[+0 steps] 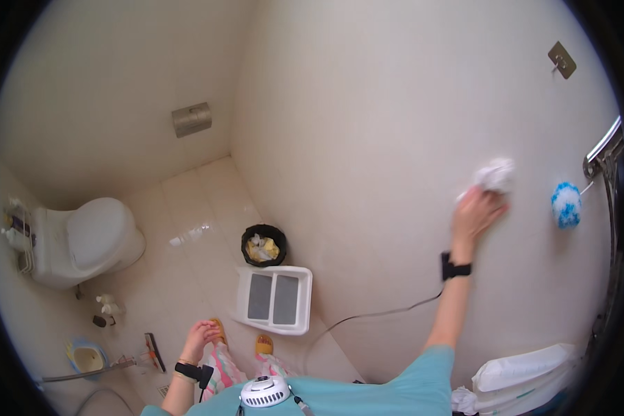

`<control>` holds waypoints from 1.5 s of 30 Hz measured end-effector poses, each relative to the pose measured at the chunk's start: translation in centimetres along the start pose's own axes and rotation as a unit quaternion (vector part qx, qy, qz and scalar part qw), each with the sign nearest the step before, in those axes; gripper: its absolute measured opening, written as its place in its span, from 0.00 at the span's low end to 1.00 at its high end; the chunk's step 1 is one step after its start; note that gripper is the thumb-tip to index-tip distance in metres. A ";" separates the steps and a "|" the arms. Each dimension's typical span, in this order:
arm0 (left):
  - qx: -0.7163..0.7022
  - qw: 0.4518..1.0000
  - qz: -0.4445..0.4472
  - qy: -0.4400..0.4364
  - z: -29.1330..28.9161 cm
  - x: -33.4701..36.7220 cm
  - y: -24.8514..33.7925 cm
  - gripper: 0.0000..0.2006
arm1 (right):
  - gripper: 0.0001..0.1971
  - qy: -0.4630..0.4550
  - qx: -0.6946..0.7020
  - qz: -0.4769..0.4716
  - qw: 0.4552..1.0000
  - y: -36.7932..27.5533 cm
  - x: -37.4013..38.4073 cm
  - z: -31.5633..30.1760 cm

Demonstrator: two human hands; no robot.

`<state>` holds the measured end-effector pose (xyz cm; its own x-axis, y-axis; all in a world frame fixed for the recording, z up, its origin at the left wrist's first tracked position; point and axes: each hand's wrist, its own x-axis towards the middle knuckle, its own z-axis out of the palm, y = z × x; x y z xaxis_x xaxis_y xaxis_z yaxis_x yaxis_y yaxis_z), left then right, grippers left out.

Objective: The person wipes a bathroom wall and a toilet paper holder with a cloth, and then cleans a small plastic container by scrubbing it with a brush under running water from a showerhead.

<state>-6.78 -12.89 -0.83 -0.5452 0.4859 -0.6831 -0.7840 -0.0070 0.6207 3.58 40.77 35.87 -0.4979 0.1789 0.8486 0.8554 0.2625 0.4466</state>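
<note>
My right hand point(475, 213) is stretched out to the wall on the right, pressing a crumpled white cloth point(495, 175) against it. The cloth and fingertips are slightly blurred. Low on the left, my left hand point(201, 336) hangs in front of my body, its fingers loosely bent and nothing visible in them. Both wrists carry a black strap, and a thin cable runs from the right one. A blue and white fluffy ball point(566, 205) hangs on the wall to the right of the cloth.
A white toilet point(97, 239) stands at the left. On the floor are a black-lined bin point(263, 245) with waste and a white two-panel tray point(308, 301). A metal paper holder point(191, 120) and a hook plate point(562, 60) are on the walls. White plastic bags point(523, 367) lie lower right.
</note>
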 end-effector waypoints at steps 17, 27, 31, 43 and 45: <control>0.055 0.996 -0.046 -0.044 -4.4 4.8 6.1 0.08 | 0.21 -0.383 0.121 -0.309 0.862 -11.1 -19.8 7.1; 0.063 0.998 0.019 -0.003 -7.3 6.2 12.3 0.08 | 0.25 -0.014 0.099 0.139 0.985 -7.6 3.6 1.0; 0.050 0.996 0.043 -0.056 -4.4 6.1 13.8 0.09 | 0.20 -0.246 -0.002 -0.231 0.941 -14.4 -5.0 5.6; 0.020 0.997 0.081 -0.002 -11.6 8.1 21.5 0.09 | 0.21 0.220 -0.041 0.288 0.931 -1.4 8.4 0.1; 0.047 0.995 0.087 -0.012 -9.5 10.6 24.5 0.09 | 0.22 0.210 0.015 0.280 0.937 -5.2 14.9 1.0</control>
<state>-34.59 -16.22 3.44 -0.6627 0.5047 -0.5532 -0.6465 -0.0127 0.7628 -8.43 43.00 45.94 0.1323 -0.0909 0.9870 0.9581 0.2671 -0.1039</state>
